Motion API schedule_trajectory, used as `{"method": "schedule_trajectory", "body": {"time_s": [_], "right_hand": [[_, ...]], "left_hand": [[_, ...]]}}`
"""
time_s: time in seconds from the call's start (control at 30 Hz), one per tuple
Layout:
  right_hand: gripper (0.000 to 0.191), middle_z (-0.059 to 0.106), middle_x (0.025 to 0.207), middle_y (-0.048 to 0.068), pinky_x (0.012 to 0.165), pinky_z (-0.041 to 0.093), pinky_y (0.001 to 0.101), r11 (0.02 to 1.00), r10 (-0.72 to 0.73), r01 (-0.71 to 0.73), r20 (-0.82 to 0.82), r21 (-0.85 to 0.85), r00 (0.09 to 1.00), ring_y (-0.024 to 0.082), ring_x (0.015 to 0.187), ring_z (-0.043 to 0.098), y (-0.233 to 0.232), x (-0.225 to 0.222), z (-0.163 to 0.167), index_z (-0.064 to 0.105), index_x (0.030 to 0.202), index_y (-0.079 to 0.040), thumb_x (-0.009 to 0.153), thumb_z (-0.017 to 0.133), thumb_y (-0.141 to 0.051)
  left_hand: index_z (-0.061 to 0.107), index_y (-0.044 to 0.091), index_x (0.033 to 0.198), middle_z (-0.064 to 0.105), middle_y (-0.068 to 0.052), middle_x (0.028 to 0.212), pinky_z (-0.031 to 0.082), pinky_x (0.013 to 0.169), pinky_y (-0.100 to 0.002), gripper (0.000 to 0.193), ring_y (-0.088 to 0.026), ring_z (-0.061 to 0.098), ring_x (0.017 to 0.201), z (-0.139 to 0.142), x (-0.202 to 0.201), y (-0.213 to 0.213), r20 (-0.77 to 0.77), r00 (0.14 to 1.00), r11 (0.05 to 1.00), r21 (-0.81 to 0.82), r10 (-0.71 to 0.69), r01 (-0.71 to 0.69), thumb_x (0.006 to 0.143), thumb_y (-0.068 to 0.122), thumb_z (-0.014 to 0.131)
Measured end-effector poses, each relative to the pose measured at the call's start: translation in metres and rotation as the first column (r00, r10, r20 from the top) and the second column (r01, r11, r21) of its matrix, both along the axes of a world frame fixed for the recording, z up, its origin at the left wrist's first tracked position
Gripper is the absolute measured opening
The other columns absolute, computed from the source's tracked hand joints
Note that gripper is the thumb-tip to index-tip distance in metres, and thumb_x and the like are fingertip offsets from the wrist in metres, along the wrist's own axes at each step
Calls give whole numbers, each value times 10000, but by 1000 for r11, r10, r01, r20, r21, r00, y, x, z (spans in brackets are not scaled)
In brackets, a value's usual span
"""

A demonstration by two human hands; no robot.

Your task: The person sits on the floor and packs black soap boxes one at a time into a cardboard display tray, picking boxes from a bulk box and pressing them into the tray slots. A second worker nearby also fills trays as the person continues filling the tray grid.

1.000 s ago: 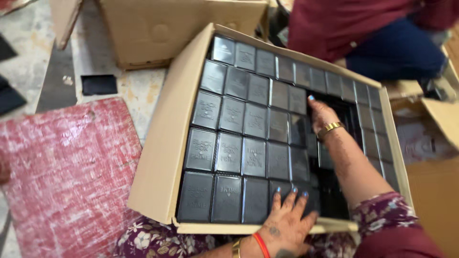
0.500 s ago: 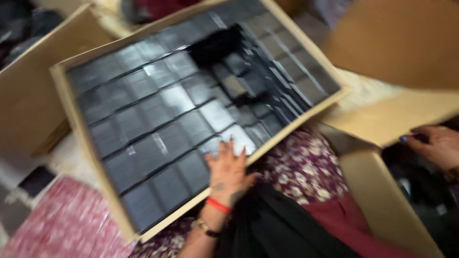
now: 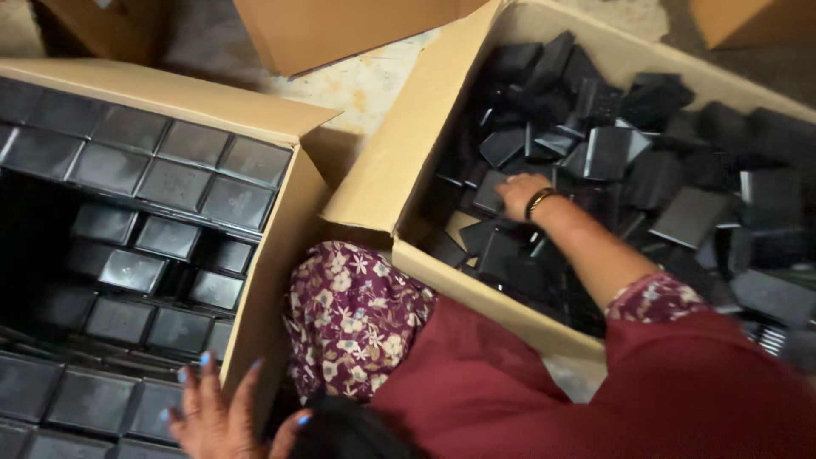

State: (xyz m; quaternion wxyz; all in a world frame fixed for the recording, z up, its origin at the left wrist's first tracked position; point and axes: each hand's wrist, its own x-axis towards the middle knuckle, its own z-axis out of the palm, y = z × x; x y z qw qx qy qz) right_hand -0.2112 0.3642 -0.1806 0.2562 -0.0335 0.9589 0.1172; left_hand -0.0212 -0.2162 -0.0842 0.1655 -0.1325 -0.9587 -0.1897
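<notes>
The left hand lies near and low at the left, fingers spread and flat. The right arm stretches far to the right, its hand bent down, fingers curled.

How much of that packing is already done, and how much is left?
Mostly done: the left cardboard box holds neat rows of flat black square cases, with a sunken gap unfilled. In hand: the right hand reaches among the loose black cases heaped in the right cardboard box; the left hand rests on the packed rows. That heap remains.
</notes>
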Motion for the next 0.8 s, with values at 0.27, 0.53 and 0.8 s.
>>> {"method": "schedule_trajectory", "body": {"time_s": [0.27, 0.53, 0.8], "right_hand": [[552, 347, 1594, 233, 1020, 444, 576, 976, 214, -212, -39, 50, 976, 472, 1392, 403, -27, -31, -72, 541, 1385, -261, 834, 533, -259], [316, 711, 1035, 185, 793, 547, 539, 901, -148, -88, -493, -424, 858, 409, 959, 693, 11, -8, -14, 637, 1232, -109, 932, 538, -92], [831, 681, 1148, 230, 825, 555, 550, 992, 16, -75, -498, -98, 867, 446, 1096, 630, -17, -1, -80, 686, 1180, -114, 523, 756, -620]], "left_hand": [[551, 149, 1374, 299, -272, 1587, 149, 1115, -756, 805, -520, 231, 1484, 81, -48, 104, 143, 947, 956, 102, -288, 275, 692, 481, 821], [521, 54, 1410, 415, -251, 1570, 292, 1235, -577, 705, -489, 377, 1486, 100, -125, 183, 70, 819, 787, 333, -570, 519, 832, 322, 822], [437, 81, 1480, 595, -195, 1317, 504, 1011, -441, 701, -376, 612, 1179, 61, -181, 289, 723, 517, 797, 77, -458, 599, 909, 378, 715]]}}
